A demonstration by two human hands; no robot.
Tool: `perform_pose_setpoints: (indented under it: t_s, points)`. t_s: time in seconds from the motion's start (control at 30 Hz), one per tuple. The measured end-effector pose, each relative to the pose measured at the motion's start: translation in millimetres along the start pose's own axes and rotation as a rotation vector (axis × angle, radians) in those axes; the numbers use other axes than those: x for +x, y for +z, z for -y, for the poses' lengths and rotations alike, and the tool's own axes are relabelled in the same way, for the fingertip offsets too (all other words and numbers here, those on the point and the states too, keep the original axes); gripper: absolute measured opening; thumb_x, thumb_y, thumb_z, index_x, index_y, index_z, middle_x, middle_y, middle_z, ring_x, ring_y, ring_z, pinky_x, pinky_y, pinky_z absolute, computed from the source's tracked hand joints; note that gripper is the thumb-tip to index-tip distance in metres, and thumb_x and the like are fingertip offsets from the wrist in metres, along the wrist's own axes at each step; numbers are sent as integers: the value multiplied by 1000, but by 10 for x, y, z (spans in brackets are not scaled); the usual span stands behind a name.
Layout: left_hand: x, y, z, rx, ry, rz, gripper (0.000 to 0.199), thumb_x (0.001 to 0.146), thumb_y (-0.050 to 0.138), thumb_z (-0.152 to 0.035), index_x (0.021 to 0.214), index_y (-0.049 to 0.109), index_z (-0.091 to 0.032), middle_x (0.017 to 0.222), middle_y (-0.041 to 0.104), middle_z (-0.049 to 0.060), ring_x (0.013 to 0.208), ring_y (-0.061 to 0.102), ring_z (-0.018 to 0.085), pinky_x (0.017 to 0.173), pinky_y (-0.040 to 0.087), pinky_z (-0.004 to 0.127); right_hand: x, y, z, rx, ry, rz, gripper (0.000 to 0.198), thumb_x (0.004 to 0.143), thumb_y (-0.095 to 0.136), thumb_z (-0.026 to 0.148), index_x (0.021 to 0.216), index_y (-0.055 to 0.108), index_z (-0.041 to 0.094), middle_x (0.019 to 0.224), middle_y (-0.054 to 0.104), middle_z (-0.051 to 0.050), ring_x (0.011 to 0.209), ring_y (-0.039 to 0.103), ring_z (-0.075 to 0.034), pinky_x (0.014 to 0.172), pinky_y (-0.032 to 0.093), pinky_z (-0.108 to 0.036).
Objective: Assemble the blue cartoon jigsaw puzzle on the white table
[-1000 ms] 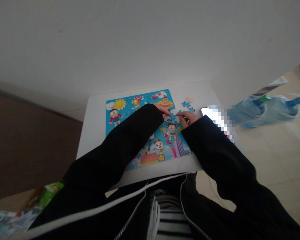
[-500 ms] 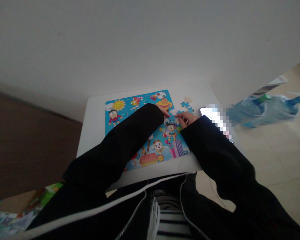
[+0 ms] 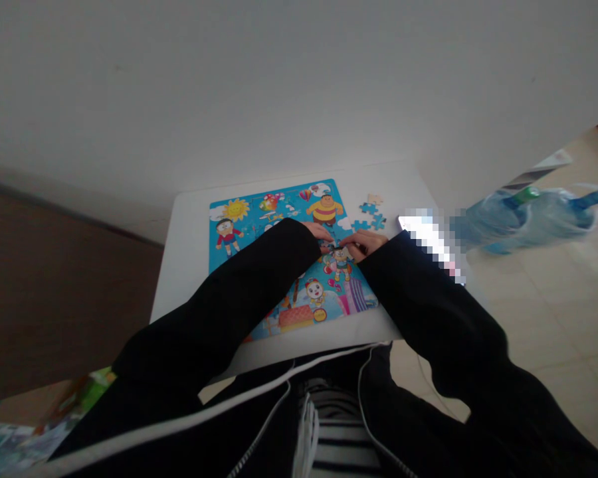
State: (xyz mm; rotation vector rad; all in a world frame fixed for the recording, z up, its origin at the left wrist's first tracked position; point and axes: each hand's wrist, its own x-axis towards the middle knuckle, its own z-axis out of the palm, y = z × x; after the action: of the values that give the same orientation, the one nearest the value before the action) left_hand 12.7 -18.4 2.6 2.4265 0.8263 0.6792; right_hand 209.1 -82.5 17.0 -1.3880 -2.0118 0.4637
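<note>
A colourful cartoon jigsaw puzzle (image 3: 329, 292), mostly blue, lies flat on a small white table. My left hand (image 3: 319, 232) rests over its right-centre part, fingers stretched out toward the right and the thumb below them. Close beside it, my right hand (image 3: 366, 244) reaches in from the right with fingers curled and tips brought together at the puzzle surface. What those fingertips hold, if anything, is too small and dark to make out. Several loose puzzle pieces (image 3: 369, 208) lie on the table just beyond the right hand. My left sleeve hides the puzzle's lower left part.
A phone (image 3: 426, 239) with a bright, pixelated screen lies at the right edge of the white table (image 3: 184, 226). Large blue water bottles (image 3: 553, 216) stand on the tiled floor at right. A wall rises behind the table, and a white cord (image 3: 204, 411) crosses my lap.
My right hand has moved left and slightly down, from the puzzle's right edge onto the puzzle. My left hand has shifted slightly left and down, uncovering more of the yellow-shirted figure.
</note>
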Motion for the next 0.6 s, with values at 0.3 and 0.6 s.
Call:
perform_pose_setpoints:
  t_s: [0.3, 0.6]
  points:
    - [-28, 20, -35, 3, -47, -27, 27, 71, 64, -31, 94, 68, -18, 86, 67, 5, 71, 62, 15, 67, 49, 23, 13, -23, -2, -38, 36, -72, 20, 76, 47, 18, 75, 67, 20, 65, 58, -1, 52, 49, -9, 54, 42, -22]
    - [-60, -141, -132, 26, -102, -104, 32, 67, 69, -37, 95, 69, -21, 87, 66, 3, 69, 60, 13, 67, 48, 22, 22, -90, -268, -310, 4, -194, 24, 79, 46, 19, 86, 68, 20, 85, 63, -9, 78, 56, -21, 78, 44, -39]
